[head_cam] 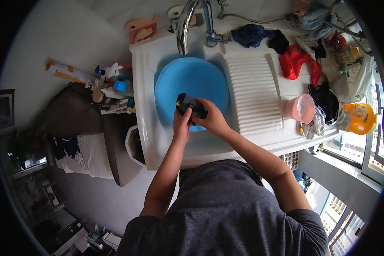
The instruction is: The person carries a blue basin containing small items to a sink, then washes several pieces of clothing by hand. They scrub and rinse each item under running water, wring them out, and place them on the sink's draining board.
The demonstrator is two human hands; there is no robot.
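A dark, bunched cloth (192, 107) with a small yellow mark is held between both hands over the near part of a round blue plastic basin (195, 76). My left hand (181, 123) grips its left and near side, the thumb lying on top. My right hand (212, 116) holds its right side with bent fingers, and small drops of water show on the skin. The basin stands in a white sink (144, 96), and the chrome faucet (183, 35) arches above its far rim. No running water can be seen.
Right of the basin is a ribbed washboard (254, 92). Beyond it lie a red cloth (292, 62), a dark blue cloth (249, 35), a black garment (328, 102), a pink cup (299, 108) and an orange bottle (361, 118). Several bottles (112, 89) crowd the left edge; a pink soap dish (143, 30) sits behind.
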